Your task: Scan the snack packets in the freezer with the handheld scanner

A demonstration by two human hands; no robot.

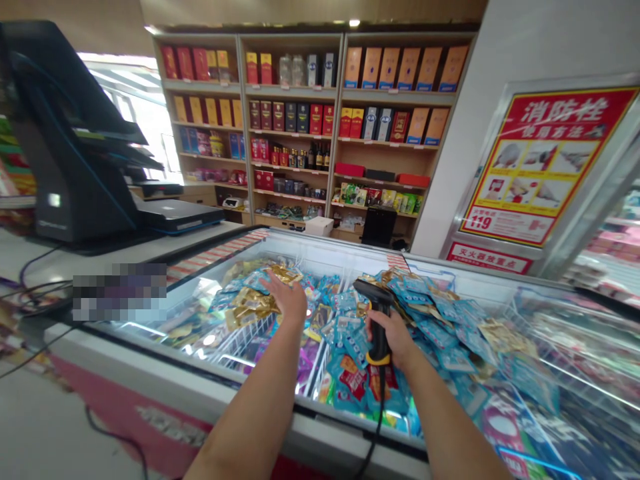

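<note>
My right hand [395, 333] grips a black and yellow handheld barcode scanner [381, 340], its head pointing up and left and its cord hanging down. With fingers stretched out, my left hand [286, 295] is over gold packets [253, 300] and blue packets in the left part of the chest freezer; whether it touches them I cannot tell. A large heap of blue packets [445, 333] with some gold ones lies around and to the right of the scanner. Blue packets with red panels [353, 380] lie below it, nearer the front edge.
Wire baskets divide the chest freezer [235, 393], with purple packets [307, 357] in one. At left a black checkout terminal [75, 153] stands on a counter with trailing cables. Behind, shelves [290, 87] hold boxes and bottles; a red fire-hydrant notice [545, 167] hangs at right.
</note>
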